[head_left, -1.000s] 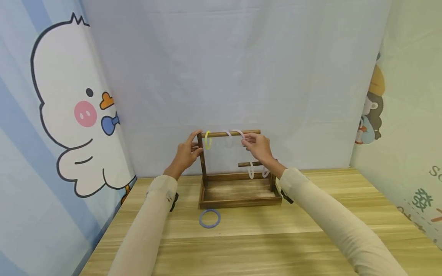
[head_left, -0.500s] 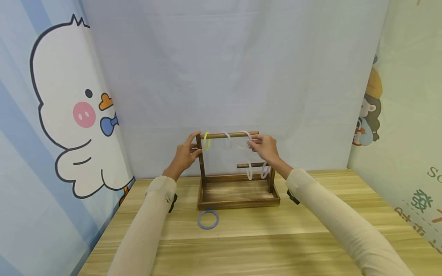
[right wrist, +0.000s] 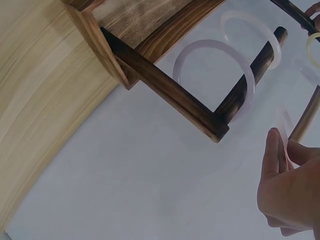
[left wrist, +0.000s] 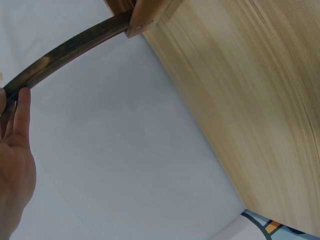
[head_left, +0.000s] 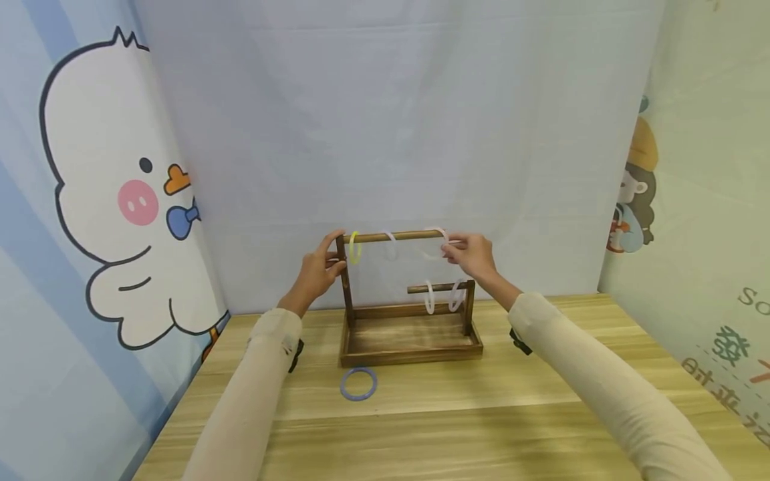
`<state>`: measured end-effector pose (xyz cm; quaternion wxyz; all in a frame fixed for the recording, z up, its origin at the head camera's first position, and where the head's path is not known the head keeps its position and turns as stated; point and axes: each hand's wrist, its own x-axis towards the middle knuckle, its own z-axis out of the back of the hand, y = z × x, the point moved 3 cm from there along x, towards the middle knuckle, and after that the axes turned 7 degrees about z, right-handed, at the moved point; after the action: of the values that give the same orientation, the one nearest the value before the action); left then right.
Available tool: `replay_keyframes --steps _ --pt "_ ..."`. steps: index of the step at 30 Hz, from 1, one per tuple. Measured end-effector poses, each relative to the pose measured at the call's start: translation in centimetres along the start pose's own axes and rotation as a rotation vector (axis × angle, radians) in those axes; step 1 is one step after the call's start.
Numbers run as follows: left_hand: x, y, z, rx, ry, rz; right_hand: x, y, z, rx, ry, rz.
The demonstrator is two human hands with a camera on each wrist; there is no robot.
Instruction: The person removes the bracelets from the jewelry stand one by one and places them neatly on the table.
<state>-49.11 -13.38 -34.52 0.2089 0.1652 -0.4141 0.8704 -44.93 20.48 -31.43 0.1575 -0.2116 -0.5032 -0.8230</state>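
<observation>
My left hand (head_left: 314, 274) grips the tall left post (head_left: 345, 284) of a wooden rack near its top; in the left wrist view the fingers (left wrist: 22, 112) lie along the post. My right hand (head_left: 475, 257) pinches a pale pink ring (head_left: 446, 235) between thumb and fingertips, at the free right end of the upper bar (head_left: 415, 234). From the right wrist, that ring (right wrist: 285, 122) appears edge-on and overlaps the bar's tip. A yellow ring (head_left: 359, 252) hangs on the upper bar near the post, with a pale lilac ring (head_left: 394, 248) to its right.
Two whitish rings (head_left: 430, 298) hang on the shorter lower bar (head_left: 443, 288). Both bars belong to the rack, whose shallow tray (head_left: 412, 355) stands on the wood-grain table (head_left: 433, 427). A blue ring (head_left: 359, 398) lies flat before it. Printed curtains (head_left: 385, 120) surround the table.
My right hand has slid the pale pink ring rightward along the upper bar to its free end. The left hand keeps its grip on the post. The view has shifted slightly.
</observation>
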Motion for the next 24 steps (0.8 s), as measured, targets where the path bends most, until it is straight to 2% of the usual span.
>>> replay_keyframes --steps 8,17,24 --pt "0.1 -0.2 0.3 -0.002 -0.010 -0.013 0.0 -0.3 1.5 0.012 -0.012 -0.043" --pt "0.1 0.0 0.3 -0.016 0.006 0.007 -0.6 -0.9 2.9 0.021 -0.037 -0.068" --pt "0.0 0.2 -0.1 -0.005 0.007 0.003 -1.6 -1.3 3.6 0.002 -0.009 -0.089"
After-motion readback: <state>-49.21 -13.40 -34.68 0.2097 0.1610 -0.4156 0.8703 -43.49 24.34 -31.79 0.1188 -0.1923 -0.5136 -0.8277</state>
